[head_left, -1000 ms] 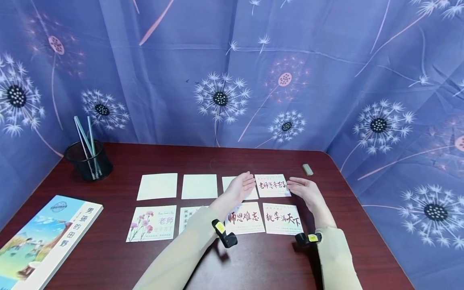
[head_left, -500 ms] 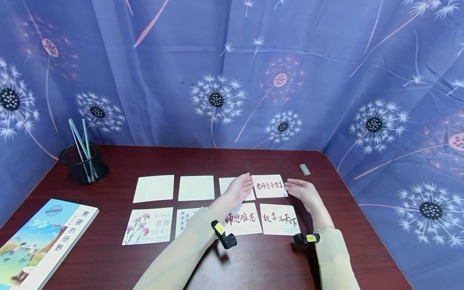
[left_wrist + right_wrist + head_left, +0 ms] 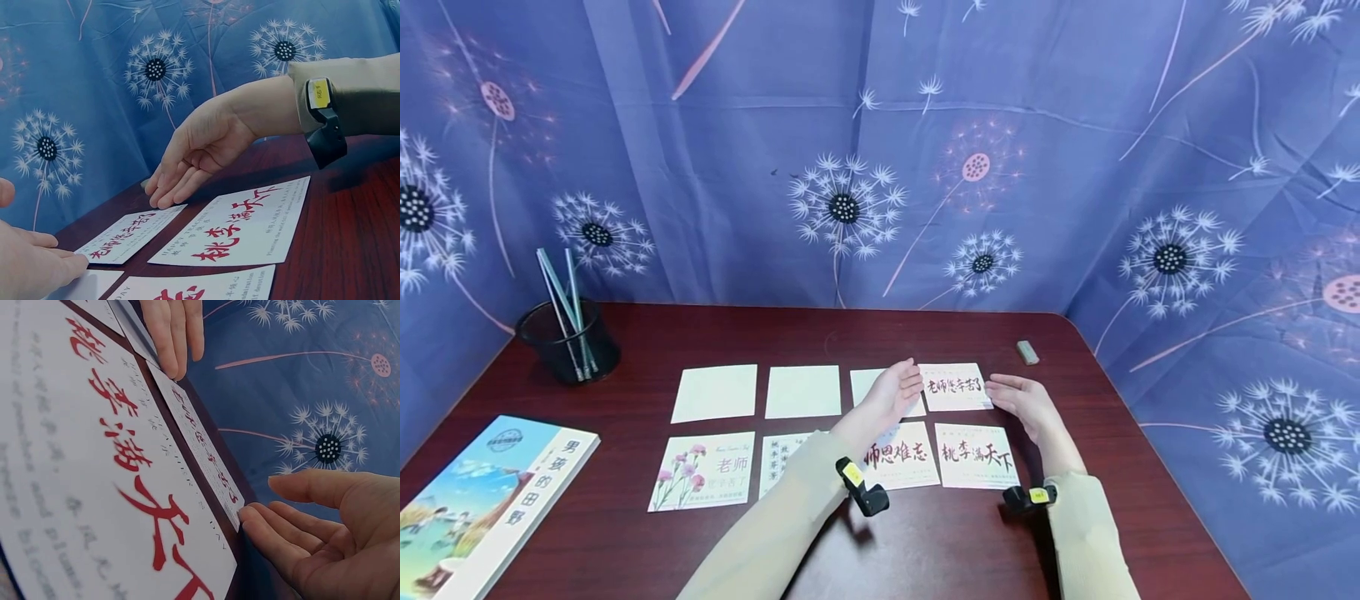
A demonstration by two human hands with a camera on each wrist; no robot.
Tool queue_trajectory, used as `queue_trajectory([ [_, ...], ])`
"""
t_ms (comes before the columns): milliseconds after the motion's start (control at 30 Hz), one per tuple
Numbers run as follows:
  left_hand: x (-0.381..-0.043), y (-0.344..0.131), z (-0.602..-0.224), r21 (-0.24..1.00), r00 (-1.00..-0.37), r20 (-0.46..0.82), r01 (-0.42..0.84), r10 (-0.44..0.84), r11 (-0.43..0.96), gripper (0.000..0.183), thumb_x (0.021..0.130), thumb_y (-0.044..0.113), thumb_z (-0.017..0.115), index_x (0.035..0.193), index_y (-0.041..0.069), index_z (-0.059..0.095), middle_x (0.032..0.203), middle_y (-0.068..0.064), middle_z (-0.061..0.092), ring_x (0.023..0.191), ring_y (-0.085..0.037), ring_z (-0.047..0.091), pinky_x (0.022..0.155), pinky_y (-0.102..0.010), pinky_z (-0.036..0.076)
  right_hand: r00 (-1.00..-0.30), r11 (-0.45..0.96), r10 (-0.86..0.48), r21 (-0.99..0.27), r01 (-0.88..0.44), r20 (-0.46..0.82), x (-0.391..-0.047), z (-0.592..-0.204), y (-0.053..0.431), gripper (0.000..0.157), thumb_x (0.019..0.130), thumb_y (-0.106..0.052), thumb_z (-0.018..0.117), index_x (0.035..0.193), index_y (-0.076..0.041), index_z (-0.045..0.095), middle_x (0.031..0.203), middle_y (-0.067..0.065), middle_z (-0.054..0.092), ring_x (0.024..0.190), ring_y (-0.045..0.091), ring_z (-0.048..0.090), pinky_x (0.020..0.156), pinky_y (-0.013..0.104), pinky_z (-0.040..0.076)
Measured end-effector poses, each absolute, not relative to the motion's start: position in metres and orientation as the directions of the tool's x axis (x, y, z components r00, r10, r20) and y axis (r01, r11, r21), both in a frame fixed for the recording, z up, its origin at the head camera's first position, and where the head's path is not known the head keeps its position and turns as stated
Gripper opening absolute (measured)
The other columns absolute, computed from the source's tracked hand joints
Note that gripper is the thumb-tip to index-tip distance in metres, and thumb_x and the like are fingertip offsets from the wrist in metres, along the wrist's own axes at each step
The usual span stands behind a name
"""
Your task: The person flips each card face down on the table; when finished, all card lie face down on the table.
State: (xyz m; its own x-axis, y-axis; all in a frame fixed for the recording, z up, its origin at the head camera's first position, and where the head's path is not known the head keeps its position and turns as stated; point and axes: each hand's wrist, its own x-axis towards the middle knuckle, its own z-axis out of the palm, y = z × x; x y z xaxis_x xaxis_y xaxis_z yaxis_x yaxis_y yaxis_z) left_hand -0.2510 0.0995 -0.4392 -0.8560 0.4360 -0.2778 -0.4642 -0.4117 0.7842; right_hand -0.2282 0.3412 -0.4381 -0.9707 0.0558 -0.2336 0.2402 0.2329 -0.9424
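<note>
A white card with red brush characters lies flat in the back row, at its right end. At its left edge my left hand has its fingers extended, covering part of a blank card. From the other side, the fingertips of my right hand meet or nearly meet the card's right edge. The right wrist view shows the right hand's thumb raised apart from its fingers. In front lie two more red-lettered cards, one on the right and one partly under the left forearm.
Two blank cards, a flower card and a partly hidden text card lie leftward. A book, a black mesh pen cup and a small eraser-like block stand around. A dandelion-print curtain borders the desk.
The head view has shifted slightly, so the scene sits a little further left and lower. Both hands keep their places at the card's two sides; the cards look unmoved.
</note>
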Motion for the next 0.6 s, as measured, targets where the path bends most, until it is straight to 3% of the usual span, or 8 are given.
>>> queue_trajectory([
  [600,-0.2569,0.1004,-0.4428,0.71,-0.855,-0.31,-0.499,0.416,-0.496,0.053,0.106,0.019,0.029,0.149,-0.011,0.021,0.156,-0.03,0.024,0.145,-0.046,0.024,0.122,-0.045,0.021,-0.972,0.222,0.061,-0.947,0.233,-0.225,-0.2279,-0.4366,0.3384,0.053,0.096,-0.004,0.057,0.14,0.017,0.037,0.14,0.035,0.045,0.093,-0.004,0.063,0.085,0.013,0.053],
])
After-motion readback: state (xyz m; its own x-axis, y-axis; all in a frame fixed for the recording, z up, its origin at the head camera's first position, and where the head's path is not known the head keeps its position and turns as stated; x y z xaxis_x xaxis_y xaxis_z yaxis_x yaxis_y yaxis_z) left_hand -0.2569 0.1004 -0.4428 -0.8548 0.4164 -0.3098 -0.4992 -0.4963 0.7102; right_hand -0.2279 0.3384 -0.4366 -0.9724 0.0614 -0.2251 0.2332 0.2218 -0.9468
